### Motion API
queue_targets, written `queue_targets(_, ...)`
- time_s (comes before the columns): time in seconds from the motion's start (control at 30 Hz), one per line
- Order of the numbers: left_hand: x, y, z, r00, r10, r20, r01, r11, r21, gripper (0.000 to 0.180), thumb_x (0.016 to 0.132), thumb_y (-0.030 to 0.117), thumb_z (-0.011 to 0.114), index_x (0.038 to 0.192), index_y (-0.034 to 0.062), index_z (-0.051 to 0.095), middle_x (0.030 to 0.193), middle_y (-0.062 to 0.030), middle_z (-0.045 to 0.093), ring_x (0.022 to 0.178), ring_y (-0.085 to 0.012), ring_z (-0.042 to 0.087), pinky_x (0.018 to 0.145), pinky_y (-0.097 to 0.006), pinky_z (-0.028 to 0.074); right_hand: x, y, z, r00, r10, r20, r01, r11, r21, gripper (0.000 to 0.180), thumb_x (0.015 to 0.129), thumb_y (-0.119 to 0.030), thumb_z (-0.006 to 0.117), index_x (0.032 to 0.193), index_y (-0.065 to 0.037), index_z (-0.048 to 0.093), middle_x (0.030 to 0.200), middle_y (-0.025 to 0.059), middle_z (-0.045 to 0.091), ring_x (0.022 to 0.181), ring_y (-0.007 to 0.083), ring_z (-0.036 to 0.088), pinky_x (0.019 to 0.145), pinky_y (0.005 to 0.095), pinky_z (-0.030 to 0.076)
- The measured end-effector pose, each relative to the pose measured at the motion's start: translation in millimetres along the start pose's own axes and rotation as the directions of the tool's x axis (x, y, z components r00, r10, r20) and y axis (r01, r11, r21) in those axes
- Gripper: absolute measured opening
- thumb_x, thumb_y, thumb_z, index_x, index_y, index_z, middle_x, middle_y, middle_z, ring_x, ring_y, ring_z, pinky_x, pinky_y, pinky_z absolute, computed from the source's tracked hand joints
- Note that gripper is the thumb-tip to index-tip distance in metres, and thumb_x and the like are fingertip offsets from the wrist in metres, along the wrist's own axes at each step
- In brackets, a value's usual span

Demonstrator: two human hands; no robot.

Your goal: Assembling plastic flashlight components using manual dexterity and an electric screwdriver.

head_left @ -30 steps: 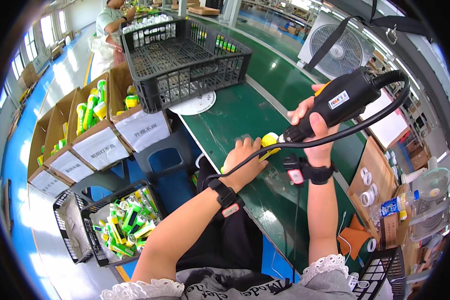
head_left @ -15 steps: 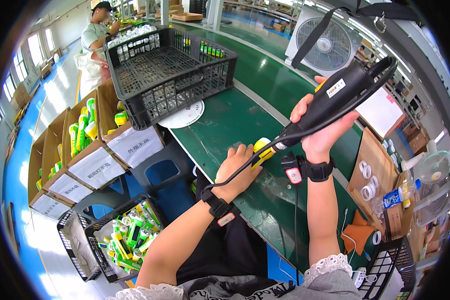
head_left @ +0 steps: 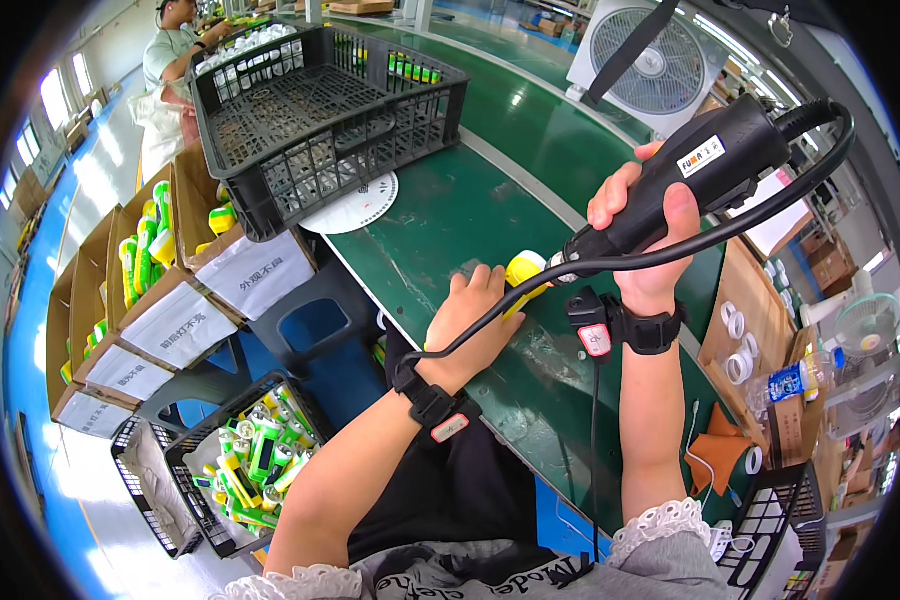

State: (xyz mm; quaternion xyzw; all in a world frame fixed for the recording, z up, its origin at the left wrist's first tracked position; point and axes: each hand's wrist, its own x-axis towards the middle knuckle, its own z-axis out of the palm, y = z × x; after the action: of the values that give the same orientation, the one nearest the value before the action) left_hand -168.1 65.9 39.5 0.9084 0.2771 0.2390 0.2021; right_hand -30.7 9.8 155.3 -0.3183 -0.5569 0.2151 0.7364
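Note:
My right hand (head_left: pixel 645 225) grips a black electric screwdriver (head_left: pixel 700 170), tilted so its tip points down-left at a small yellow part (head_left: pixel 523 272) on the green table (head_left: pixel 450 215). The tool's black cable (head_left: pixel 610 265) loops from its rear end down across my left wrist. My left hand (head_left: pixel 473 325) rests on the table and holds the yellow part steady from the left side. Both wrists wear black bands.
A large black plastic crate (head_left: pixel 320 110) stands at the far end of the table, a white round disc (head_left: pixel 355 205) before it. Cardboard boxes (head_left: pixel 170 290) and a basket of green-yellow items (head_left: pixel 255 455) lie left. A white fan (head_left: pixel 650 55), tape rolls (head_left: pixel 735 350); another person (head_left: pixel 175 45) works beyond.
The view has shifted and both hands appear a little lower. The screwdriver stays on the yellow part, and my left hand still holds it.

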Motion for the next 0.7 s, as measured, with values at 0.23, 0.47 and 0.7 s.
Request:
queue_targets(0.23,0.0,2.1,-3.9,0.999,-0.026,0.028,0.026,0.999,0.025,0.056,0.071,0.021,0.067,0.117,-0.0013,0.044,0.106,-0.0156,0.053,0.094,-0.0327,0.051,0.084,-0.037,0.043,5.0,6.0,-1.8,0.999,-0.019,-0.044,0.025,0.99,0.14,0.044,0.081,-0.032,0.056,0.105,0.002,0.042,0.065,0.0129,0.053,0.054,0.0193,0.054,0.051,0.0303,0.044)
queue_targets(0.47,0.6,-7.0,7.4,1.0,0.01,0.0,-0.01,1.0,0.011,0.063,0.065,0.019,0.07,0.118,-0.0041,0.044,0.103,-0.015,0.049,0.094,-0.0314,0.05,0.083,-0.036,0.043,9.1,6.2,3.6,0.996,0.004,-0.093,-0.011,0.997,-0.076,0.049,0.082,-0.042,0.051,0.106,0.0,0.041,0.067,0.0095,0.049,0.057,0.0187,0.05,0.055,0.0302,0.042)
queue_targets(0.7,-0.5,-1.7,1.9,1.0,0.006,-0.002,-0.006,0.999,0.047,0.063,0.066,0.02,0.07,0.118,-0.0043,0.044,0.104,-0.0158,0.05,0.092,-0.0315,0.05,0.081,-0.036,0.043,11.5,4.6,6.2,1.0,0.023,-0.021,-0.025,0.995,-0.101,0.045,0.084,-0.038,0.051,0.104,0.0,0.042,0.066,0.0107,0.05,0.056,0.0191,0.052,0.053,0.0287,0.043)
